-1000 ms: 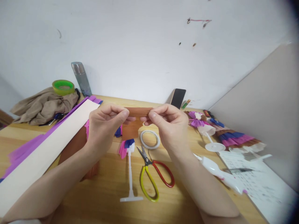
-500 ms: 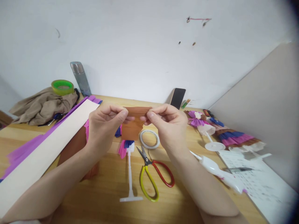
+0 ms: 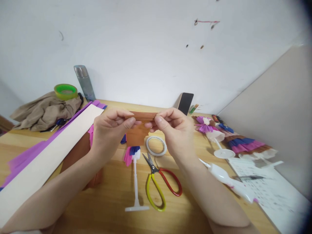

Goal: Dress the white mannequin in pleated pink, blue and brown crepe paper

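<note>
A strip of brown crepe paper (image 3: 136,136) hangs between my hands above the table, its top edge folded over. My left hand (image 3: 110,131) pinches the folded edge at the left between thumb and fingers. At the right end, my right hand (image 3: 174,130) pinches the same edge. Just below lie a roll of white tape (image 3: 148,143) and scissors (image 3: 154,170) with one yellow and one red handle, blades partly apart. Left of the scissors lies a white plastic stand (image 3: 136,185) with pink and blue crepe paper at its top.
A long cream card strip (image 3: 51,157) lies over purple and brown paper at the left. Behind it are a cloth (image 3: 46,112), green tape (image 3: 65,92) and a bottle (image 3: 84,83). A phone (image 3: 185,103) leans on the wall. At right are a glue gun (image 3: 229,180) and a written sheet (image 3: 275,195).
The top edge of the brown crepe paper looks more folded, with a crease line now showing. My left thumb has shifted slightly right; both hands keep their pinch.
</note>
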Tool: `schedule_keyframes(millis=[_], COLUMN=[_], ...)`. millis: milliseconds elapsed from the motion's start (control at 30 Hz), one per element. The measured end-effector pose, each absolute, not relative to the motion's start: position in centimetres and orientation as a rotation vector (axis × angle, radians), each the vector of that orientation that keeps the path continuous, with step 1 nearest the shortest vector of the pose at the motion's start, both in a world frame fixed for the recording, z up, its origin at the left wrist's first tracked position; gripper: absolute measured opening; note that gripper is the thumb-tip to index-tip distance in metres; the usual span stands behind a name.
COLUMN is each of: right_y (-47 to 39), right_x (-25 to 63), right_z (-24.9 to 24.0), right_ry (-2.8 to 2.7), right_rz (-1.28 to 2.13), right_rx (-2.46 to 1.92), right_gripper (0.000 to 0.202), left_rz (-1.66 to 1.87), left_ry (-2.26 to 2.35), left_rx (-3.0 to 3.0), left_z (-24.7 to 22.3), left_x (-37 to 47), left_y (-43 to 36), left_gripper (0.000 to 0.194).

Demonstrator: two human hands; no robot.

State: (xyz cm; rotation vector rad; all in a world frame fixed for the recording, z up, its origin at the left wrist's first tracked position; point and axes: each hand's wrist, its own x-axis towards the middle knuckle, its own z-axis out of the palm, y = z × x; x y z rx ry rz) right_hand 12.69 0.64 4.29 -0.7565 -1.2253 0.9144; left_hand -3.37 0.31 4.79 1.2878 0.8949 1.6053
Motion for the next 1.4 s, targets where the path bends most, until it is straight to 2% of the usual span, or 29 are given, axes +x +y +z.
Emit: schedule_keyframes(millis=[333, 600, 933, 1033, 1133, 1233, 1400], right_y=[0.3, 0.4, 0.8, 0.9, 0.9, 0.9, 1.3], right_x=[13.0, 13.1, 13.2, 13.4, 13.6, 13.8, 14.0], right_z=[4.2, 4.5, 4.4, 4.4, 4.4, 4.4, 4.1], right_ry=[-1.296, -1.277, -1.223, -1.268, -1.385, -1.499, -1.478], right_rz=[1.056, 1.032, 1.09, 0.995, 0.673, 0.377, 0.567], right_rx=[-0.661, -0.687, -0.696, -0.774, -0.816, -0.761, -0.725], right_gripper=[0.027, 0.019, 0.022, 0.019, 0.008, 0.007, 0.005], left_rz=[1.452, 1.446, 1.467, 1.485, 1.479, 1.468, 1.421], left_ry=[0.787, 0.794, 0.871, 0.882, 0.884, 0.866, 0.849], left_rx=[1.22, 1.261, 1.321, 1.336, 1.344, 1.334, 1.304], left_z=[5.5, 5.1, 4.9, 4.9, 4.9, 4.9, 5.2], left_x=[-3.9, -4.0, -4.0, -4.1, -4.1, -4.2, -4.3], left_y=[0.2, 0.2, 0.2, 0.2, 0.3, 0.2, 0.0], left_gripper=[0.018, 0.012, 0.007, 0.006, 0.008, 0.008, 0.007])
